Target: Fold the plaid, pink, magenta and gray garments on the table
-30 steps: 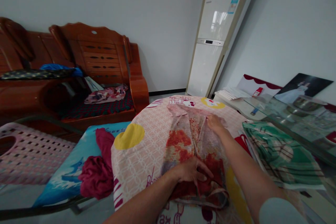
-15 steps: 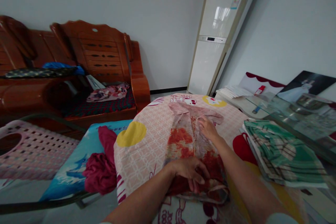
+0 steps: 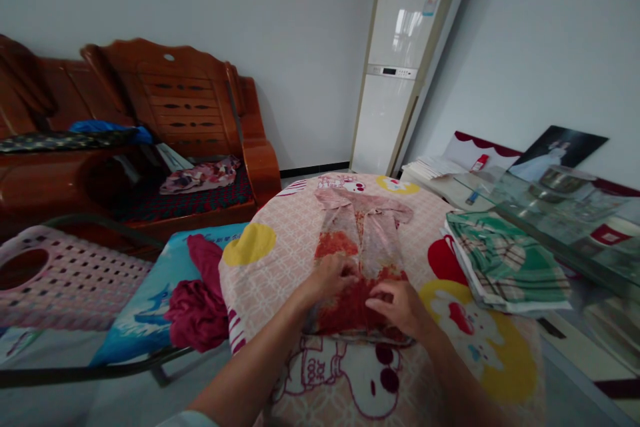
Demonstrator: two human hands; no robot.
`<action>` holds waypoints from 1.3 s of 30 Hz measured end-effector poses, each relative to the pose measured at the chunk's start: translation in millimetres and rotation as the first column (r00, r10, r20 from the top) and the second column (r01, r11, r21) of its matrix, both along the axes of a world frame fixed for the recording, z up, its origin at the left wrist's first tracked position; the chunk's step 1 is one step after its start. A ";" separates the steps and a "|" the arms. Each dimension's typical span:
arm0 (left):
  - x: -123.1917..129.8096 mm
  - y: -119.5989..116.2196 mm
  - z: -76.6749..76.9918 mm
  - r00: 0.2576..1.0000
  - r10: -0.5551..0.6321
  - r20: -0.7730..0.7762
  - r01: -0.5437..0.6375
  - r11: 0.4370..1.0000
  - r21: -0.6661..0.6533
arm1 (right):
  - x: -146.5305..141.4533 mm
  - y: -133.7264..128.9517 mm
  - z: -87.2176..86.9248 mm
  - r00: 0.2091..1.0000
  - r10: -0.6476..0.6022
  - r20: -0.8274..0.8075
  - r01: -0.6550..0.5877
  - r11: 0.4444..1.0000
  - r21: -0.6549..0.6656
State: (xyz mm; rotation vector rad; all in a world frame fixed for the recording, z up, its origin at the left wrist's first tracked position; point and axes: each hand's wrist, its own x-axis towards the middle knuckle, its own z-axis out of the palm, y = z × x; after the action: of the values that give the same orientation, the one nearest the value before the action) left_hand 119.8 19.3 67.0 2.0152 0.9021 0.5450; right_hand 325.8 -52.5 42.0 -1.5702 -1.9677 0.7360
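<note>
A short-sleeved shirt [image 3: 345,240], pale pink at the collar and rusty red lower down, lies front up on a round table covered by a patterned cloth [image 3: 280,293]. Its front opening runs down the middle. My left hand [image 3: 333,278] is on the left front panel, fingers curled at the fabric near the opening. Lower on the right panel rests my right hand [image 3: 400,307], its fingers apart and bent toward the opening. The shirt's hem lies fairly straight below both hands.
Folded green plaid cloth [image 3: 505,260] is stacked at the table's right, beside a glass shelf [image 3: 555,233]. At left, a maroon garment [image 3: 197,313] lies on a blue cushion [image 3: 135,313] beside a pink woven chair back [image 3: 75,273]. Behind are a wooden sofa [image 3: 180,100] and a tall air conditioner [image 3: 385,107].
My left hand has moved up from the hem onto the left panel. My right hand has come down from the upper chest to the lower right panel. The bunched hem now lies flatter.
</note>
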 end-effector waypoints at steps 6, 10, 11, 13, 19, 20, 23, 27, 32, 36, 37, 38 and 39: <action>-5.0 -35.8 -15.3 0.953 -0.178 -0.247 0.210 0.972 0.110 | -2.4 -37.4 -15.2 0.981 0.062 0.182 -0.088 0.987 0.137; -12.8 -47.9 -16.8 0.935 -0.210 -0.286 0.271 0.943 0.195 | 3.0 -39.9 -22.1 0.981 0.111 0.157 -0.135 0.979 0.156; -15.0 -49.5 -16.7 0.932 -0.214 -0.291 0.281 0.936 0.213 | 4.2 -39.2 -22.9 0.983 0.111 0.146 -0.134 0.978 0.157; -18.2 -52.0 -17.4 0.931 -0.191 -0.311 0.276 0.927 0.256 | 5.7 -37.5 -23.9 0.988 0.099 0.118 -0.117 0.981 0.156; -15.1 -60.4 -25.5 0.914 -0.162 -0.372 0.302 0.884 0.356 | 5.0 -37.9 -26.4 0.988 0.101 0.116 -0.118 0.981 0.153; -13.5 -61.1 -26.9 0.914 -0.162 -0.371 0.306 0.876 0.373 | 4.0 -38.4 -26.8 0.986 0.099 0.135 -0.121 0.979 0.164; -9.3 -60.6 -30.6 0.919 -0.147 -0.367 0.297 0.869 0.396 | 1.3 -38.6 -26.3 0.985 0.083 0.154 -0.112 0.975 0.194; -9.9 -57.2 -30.4 0.927 -0.114 -0.357 0.251 0.897 0.365 | 2.9 -36.1 -21.6 0.995 0.091 0.042 -0.098 0.973 0.210; -21.7 -55.4 -17.5 0.926 -0.174 -0.335 0.281 0.910 0.304 | 7.2 -36.8 -17.9 0.990 0.141 -0.028 -0.131 0.963 0.234; -24.5 -56.1 -14.7 0.910 -0.195 -0.366 0.308 0.909 0.281 | 1.8 -40.5 -19.0 0.989 0.135 0.051 -0.143 0.967 0.211; -23.6 -56.4 -16.2 0.909 -0.197 -0.368 0.310 0.908 0.281 | -0.1 -41.2 -19.0 0.988 0.129 0.079 -0.143 0.969 0.200; -22.6 -56.8 -18.0 0.909 -0.201 -0.364 0.312 0.908 0.280 | -1.8 -41.7 -18.9 0.987 0.125 0.101 -0.143 0.971 0.190; -21.7 -57.0 -19.6 0.912 -0.205 -0.355 0.312 0.909 0.275 | -3.2 -42.1 -18.6 0.986 0.125 0.112 -0.144 0.973 0.181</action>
State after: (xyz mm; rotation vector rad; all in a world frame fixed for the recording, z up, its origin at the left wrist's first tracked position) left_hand 98.0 -37.7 47.5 2.5348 0.7402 0.2266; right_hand 322.6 -94.7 23.4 -1.3969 -2.1650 0.5129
